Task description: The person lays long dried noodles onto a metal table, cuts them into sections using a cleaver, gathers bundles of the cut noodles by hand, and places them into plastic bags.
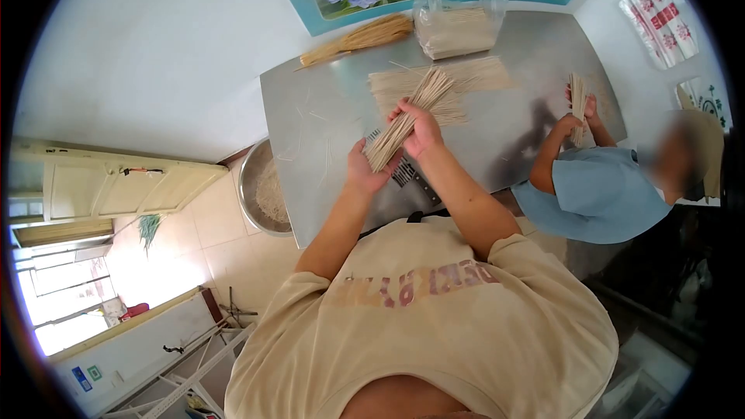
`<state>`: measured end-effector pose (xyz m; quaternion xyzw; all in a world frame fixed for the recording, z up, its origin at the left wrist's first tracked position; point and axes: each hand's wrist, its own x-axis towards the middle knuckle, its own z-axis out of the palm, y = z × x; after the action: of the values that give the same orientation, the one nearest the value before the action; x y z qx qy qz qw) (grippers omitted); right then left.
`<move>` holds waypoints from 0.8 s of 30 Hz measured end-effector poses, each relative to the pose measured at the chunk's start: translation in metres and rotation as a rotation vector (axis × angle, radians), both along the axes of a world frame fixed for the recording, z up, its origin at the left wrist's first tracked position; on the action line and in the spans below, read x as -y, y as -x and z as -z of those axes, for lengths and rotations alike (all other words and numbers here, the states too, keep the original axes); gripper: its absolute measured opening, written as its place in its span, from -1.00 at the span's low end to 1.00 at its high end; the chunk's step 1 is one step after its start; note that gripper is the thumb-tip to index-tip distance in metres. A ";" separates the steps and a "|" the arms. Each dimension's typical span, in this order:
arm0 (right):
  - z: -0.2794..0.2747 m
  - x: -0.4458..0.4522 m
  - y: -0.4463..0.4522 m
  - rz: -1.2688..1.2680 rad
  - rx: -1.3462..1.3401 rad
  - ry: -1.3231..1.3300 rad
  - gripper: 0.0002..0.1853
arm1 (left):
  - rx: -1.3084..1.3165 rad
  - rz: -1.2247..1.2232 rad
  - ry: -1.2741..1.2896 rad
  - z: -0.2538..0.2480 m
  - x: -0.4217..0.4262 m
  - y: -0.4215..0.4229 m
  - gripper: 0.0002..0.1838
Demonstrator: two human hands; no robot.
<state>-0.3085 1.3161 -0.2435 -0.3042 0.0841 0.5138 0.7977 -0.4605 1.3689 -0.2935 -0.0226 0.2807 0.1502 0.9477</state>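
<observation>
A thick bundle of dried noodles (419, 105) is held aslant above the metal table (310, 186). My left hand (368, 169) cups its lower end, and my right hand (421, 130) wraps round its middle. Beyond them a flat layer of the same noodles (481, 74) lies on the tabletop. Partly hidden under my hands and forearm is a dark-handled tool (423, 186) with a striped or slotted part; its kind I cannot make out.
A plastic bag (459, 27) of noodles and a yellowish bundle of long strands (361, 39) lie along the back. Loose bits are scattered leftward. A metal basin (252, 194) with broken pieces stands beside the table. At right, a co-worker (597, 186) holds another bundle (577, 105).
</observation>
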 end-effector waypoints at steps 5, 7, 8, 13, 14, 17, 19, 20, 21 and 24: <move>0.000 0.007 -0.022 -0.014 0.018 -0.047 -0.87 | -0.187 -0.138 -0.037 -0.017 0.005 -0.031 -0.34; 0.003 0.004 -0.029 -0.024 0.008 -0.082 -0.86 | -0.210 -0.148 -0.025 -0.017 0.002 -0.043 -0.35; 0.002 0.002 -0.037 -0.038 -0.010 -0.094 -0.85 | -0.235 -0.155 -0.006 -0.016 0.001 -0.052 -0.35; -0.007 -0.003 -0.060 -0.044 -0.012 -0.124 -0.85 | -0.279 -0.236 0.065 -0.039 -0.002 -0.081 -0.31; -0.009 -0.006 -0.068 -0.041 -0.058 -0.147 -0.87 | -0.258 -0.229 0.034 -0.046 -0.003 -0.085 -0.31; -0.031 -0.017 -0.115 -0.027 -0.134 -0.204 -0.91 | -0.256 -0.232 -0.032 -0.045 -0.013 -0.085 -0.32; -0.048 -0.026 -0.158 -0.014 -0.171 -0.232 -0.90 | -0.280 -0.241 -0.063 -0.040 -0.014 -0.074 -0.34; -0.056 -0.034 -0.182 -0.007 -0.213 -0.300 -0.87 | -0.306 -0.232 -0.090 -0.039 -0.015 -0.068 -0.38; -0.058 -0.043 -0.205 0.001 -0.256 -0.368 -0.84 | -0.332 -0.222 -0.116 -0.038 -0.015 -0.063 -0.41; -0.026 -0.073 -0.269 -0.004 -0.527 -0.434 -0.82 | -0.484 -0.226 -0.111 -0.022 -0.020 -0.058 -0.46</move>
<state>-0.0400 1.3894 -0.2178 0.0157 0.1755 0.5822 0.7937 -0.4026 1.3885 -0.2713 0.0348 0.4862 0.2711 0.8300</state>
